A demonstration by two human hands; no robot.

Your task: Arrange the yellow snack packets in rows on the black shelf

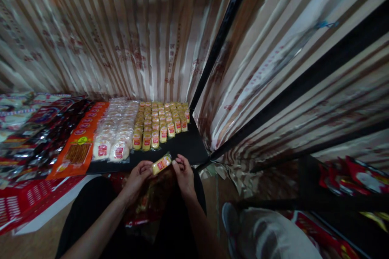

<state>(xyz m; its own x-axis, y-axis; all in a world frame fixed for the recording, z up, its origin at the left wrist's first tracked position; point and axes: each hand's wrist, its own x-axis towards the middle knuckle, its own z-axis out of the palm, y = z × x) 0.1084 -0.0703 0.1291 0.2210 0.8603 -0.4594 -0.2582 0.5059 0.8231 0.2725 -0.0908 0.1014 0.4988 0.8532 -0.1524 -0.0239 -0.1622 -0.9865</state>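
A small yellow wrapped snack cake with a red-and-white label is held tilted over the front of the black shelf. My left hand pinches its left end between thumb and fingers. At the other end, the curled fingertips of my right hand meet the edge of the wrapper. Just behind, several like yellow snack cakes stand in rows reaching to the back of the shelf. Left of those lie rows of round white wrapped cakes in clear plastic.
An orange snack bag and dark shiny packets fill the shelf's left side. A red basket is below them. Black frame bars cross before the striped plastic sheeting. A person's light-clothed leg and shoe are at lower right.
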